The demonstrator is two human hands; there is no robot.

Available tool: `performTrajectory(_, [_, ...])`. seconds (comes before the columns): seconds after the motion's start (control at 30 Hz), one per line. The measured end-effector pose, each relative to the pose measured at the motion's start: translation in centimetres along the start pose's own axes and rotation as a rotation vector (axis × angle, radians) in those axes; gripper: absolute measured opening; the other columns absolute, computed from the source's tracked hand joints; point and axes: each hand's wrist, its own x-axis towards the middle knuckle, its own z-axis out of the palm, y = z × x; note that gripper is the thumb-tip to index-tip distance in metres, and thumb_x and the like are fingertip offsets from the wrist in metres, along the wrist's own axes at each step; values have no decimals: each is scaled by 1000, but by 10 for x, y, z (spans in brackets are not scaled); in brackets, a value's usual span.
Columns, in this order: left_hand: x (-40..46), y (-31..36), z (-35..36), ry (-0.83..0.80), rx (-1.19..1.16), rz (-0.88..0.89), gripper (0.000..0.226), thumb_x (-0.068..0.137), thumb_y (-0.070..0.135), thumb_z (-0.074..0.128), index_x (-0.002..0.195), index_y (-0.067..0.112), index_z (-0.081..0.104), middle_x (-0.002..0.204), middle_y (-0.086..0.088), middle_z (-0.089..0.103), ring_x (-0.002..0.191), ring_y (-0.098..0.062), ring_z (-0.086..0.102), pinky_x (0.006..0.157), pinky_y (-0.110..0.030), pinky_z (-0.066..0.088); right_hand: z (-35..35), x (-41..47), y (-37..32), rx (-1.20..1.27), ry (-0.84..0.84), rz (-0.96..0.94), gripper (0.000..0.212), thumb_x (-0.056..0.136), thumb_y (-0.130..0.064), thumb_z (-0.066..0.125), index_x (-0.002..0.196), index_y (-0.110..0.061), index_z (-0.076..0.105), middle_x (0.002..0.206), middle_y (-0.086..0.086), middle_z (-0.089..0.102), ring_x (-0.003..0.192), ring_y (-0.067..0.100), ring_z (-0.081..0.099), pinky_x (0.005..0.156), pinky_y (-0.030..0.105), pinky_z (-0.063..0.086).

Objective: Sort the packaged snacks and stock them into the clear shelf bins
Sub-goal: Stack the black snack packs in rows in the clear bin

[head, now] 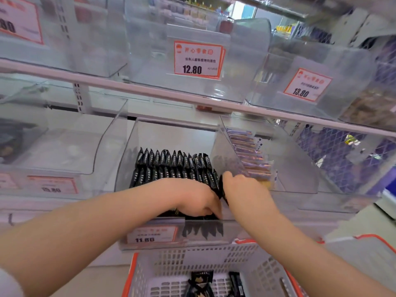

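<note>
Store shelving with clear bins [128,159] above a white basket [214,258].
Both hands reach into the middle bin: left hand [197,198] and right hand [242,187] each grasp black snack packets [171,166] at the near rows.

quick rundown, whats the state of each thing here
centre bin: partly filled with upright black packets
left hand: pressing on front packets
right hand: gripping a black packet
right bin: holds purple packets
basket: a few black packets left
</note>
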Motion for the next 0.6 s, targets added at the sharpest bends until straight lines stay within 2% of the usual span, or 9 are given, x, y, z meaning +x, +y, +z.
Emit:
performTrajectory(0.13, [-10, 0, 0, 44, -3, -15, 39, 96, 12, 40, 131, 21, 54, 138, 3, 51, 122, -19, 47, 100, -23, 32, 13, 20, -13, -47, -179, 3, 27, 87, 2, 44, 112, -3, 53, 116, 14, 60, 108, 33, 60, 76, 36, 46])
performTrajectory(0.27, [-31, -14, 4, 140, 75, -129, 34, 97, 27, 42, 127, 18, 56, 130, -3, 55, 120, -22, 47, 100, -34, 38, 18, 33, -12, -105, -313, -96, 29, 89, 0, 45, 114, -1, 59, 116, 18, 61, 106, 34, 61, 79, 36, 49])
performTrajectory(0.33, [-40, -19, 8, 178, 94, -230, 43, 95, 40, 43, 133, 20, 48, 132, -2, 48, 123, -21, 42, 100, -37, 38, 12, 39, -8, -96, -396, -145, 22, 91, -6, 48, 107, -1, 62, 111, 18, 64, 101, 32, 63, 76, 31, 48])
performTrajectory(0.43, [-47, -20, 13, 184, 115, -336, 64, 86, 56, 50, 138, 20, 37, 129, -1, 44, 120, -21, 41, 94, -39, 43, -3, 46, 0, -112, -536, -243, 15, 88, -16, 58, 79, -5, 60, 86, 10, 67, 82, 28, 62, 55, 23, 42])
performTrajectory(0.47, [-49, -21, 14, 177, 109, -365, 69, 83, 59, 52, 137, 20, 37, 128, 0, 44, 119, -21, 41, 92, -38, 44, -5, 46, 1, -105, -580, -269, 15, 85, -21, 64, 84, -8, 59, 82, 5, 64, 80, 25, 60, 53, 23, 39])
performTrajectory(0.53, [-52, -22, 15, 165, 82, -432, 75, 78, 62, 56, 135, 18, 37, 129, 0, 43, 119, -21, 42, 89, -38, 46, 0, 44, 3, -78, -647, -298, 48, 77, -31, 73, 116, -11, 52, 102, 4, 60, 89, 21, 56, 68, 26, 43])
performTrajectory(0.57, [-54, -22, 15, 168, 85, -470, 76, 77, 63, 57, 134, 17, 37, 128, -1, 44, 119, -21, 43, 87, -38, 46, 6, 43, 3, -79, -636, -301, 61, 74, -34, 76, 123, -13, 45, 113, 6, 56, 98, 23, 54, 76, 30, 45])
performTrajectory(0.6, [-55, -23, 14, 174, 109, -511, 75, 76, 63, 57, 132, 16, 38, 127, -1, 44, 118, -22, 44, 85, -38, 46, 12, 42, 2, -74, -604, -308, 65, 72, -34, 77, 123, -12, 42, 118, 8, 52, 103, 26, 53, 83, 35, 47])
